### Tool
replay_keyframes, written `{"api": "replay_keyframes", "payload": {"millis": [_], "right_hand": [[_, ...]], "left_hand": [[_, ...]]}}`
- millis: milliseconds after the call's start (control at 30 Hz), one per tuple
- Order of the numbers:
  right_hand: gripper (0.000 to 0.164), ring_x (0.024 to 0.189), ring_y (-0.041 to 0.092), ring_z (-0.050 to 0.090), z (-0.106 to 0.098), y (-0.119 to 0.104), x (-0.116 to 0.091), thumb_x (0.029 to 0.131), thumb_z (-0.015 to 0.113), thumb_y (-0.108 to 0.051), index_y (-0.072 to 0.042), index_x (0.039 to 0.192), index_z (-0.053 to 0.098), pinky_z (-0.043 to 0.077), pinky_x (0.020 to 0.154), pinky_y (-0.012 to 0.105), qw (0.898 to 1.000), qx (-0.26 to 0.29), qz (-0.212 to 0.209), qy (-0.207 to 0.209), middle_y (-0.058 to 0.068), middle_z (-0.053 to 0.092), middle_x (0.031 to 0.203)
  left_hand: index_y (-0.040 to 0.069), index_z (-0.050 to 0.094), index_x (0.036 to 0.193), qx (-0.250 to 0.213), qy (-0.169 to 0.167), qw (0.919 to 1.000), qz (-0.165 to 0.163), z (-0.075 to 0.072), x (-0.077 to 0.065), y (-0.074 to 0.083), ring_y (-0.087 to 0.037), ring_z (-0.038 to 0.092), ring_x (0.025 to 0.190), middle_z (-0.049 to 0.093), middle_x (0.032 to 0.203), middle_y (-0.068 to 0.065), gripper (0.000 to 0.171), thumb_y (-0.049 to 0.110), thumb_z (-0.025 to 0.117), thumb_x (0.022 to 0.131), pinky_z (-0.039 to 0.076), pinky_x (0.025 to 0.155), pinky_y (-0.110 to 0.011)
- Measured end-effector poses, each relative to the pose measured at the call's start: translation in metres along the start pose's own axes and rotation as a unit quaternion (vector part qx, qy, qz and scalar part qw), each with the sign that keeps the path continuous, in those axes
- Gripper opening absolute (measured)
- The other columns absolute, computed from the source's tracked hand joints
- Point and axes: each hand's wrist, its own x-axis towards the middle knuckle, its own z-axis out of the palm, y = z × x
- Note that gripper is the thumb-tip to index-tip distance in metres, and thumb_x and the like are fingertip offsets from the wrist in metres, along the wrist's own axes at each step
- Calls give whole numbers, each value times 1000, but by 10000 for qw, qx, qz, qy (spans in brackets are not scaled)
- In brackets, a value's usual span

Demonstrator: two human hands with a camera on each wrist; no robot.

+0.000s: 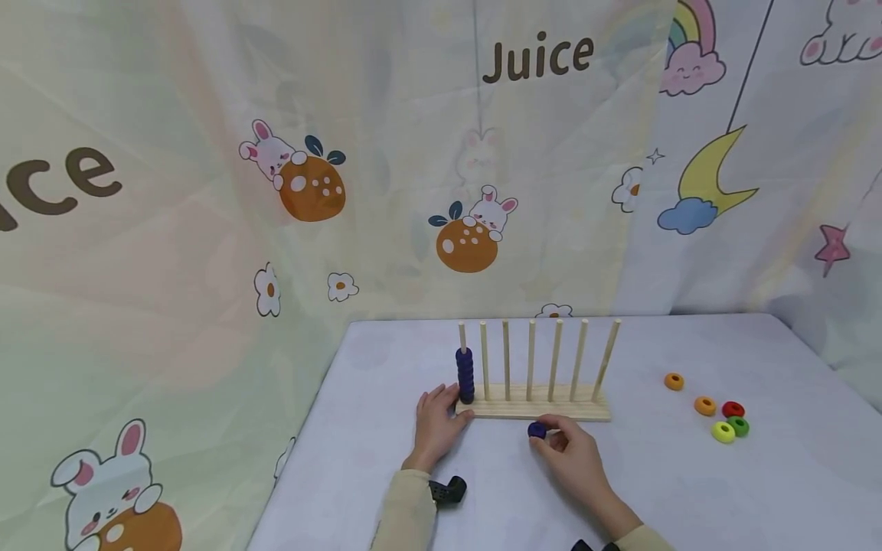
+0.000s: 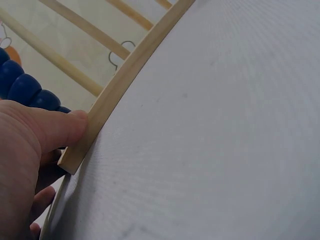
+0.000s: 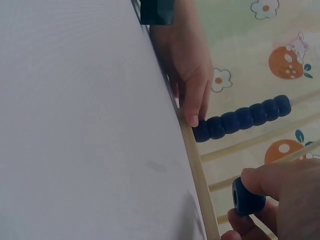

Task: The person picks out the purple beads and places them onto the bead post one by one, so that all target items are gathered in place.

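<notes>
A wooden rack with a flat base (image 1: 537,409) and several upright pegs stands on the white table. Several dark blue beads (image 1: 465,375) are stacked on its leftmost peg, whose tip stays bare. My left hand (image 1: 436,427) grips the left end of the base; in the left wrist view its thumb (image 2: 67,127) lies on the front edge and the other fingers are partly hidden behind the end. In front of the rack, my right hand (image 1: 577,458) pinches one dark blue bead (image 3: 246,196) between thumb and fingers, apart from the pegs.
To the right of the rack lie loose beads: two orange ones (image 1: 704,405), a red one (image 1: 733,409), a green one (image 1: 739,425) and a yellow one (image 1: 723,432). A printed curtain (image 1: 386,153) hangs behind the table. Black wrist gear (image 1: 449,490) sits at the left wrist.
</notes>
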Motion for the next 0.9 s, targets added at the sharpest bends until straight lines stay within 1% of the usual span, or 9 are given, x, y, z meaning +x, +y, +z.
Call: {"api": "replay_keyframes", "payload": {"millis": [167,267,400,567,733,900], "right_hand": [[33,66,4,54,6,-5,2,73,83,-2,-8,103,70,46,55,20,9997,8,-227,-102,0,66,88],[34,67,5,54,9,-8,3,72,83,-1,-9,102,70,47,56,20,9995,61,-277,-141,0,66,88],[35,68,5,56,14,-12,3,72,83,0,-9,104,70,49,58,20,9995,139,-170,-244,0,68,91],[38,69,7,57,24,-19,3,72,83,0,-9,106,70,50,59,20,9989,281,22,-381,1,68,92],[35,68,8,57,30,-27,3,72,83,0,-9,103,70,50,60,20,9978,428,143,-488,-1,68,92],[33,70,9,58,35,-33,4,74,82,-1,-11,102,70,51,61,20,9973,438,228,-547,-3,68,92]], "left_hand": [[-1,61,129,-9,1,10000,-22,0,2,-1,-34,48,130,62,132,-11,55,26,75,83,21,114,-56],[-1,61,129,-1,5,10000,7,0,2,-1,-34,48,130,63,131,-11,55,27,75,84,22,113,-57],[-1,61,129,-5,-34,10000,-15,-1,2,1,-34,48,130,63,131,-11,55,27,74,84,22,113,-57],[-1,61,129,3,-19,10000,-58,-1,1,-1,-34,48,130,63,131,-11,55,27,75,83,22,114,-56],[0,61,130,6,-1,10000,-87,0,0,-2,-33,48,130,63,131,-10,55,27,75,83,21,114,-56],[2,61,130,5,-60,9999,-122,1,0,-2,-33,48,131,63,131,-9,56,28,75,83,21,115,-55]]}}
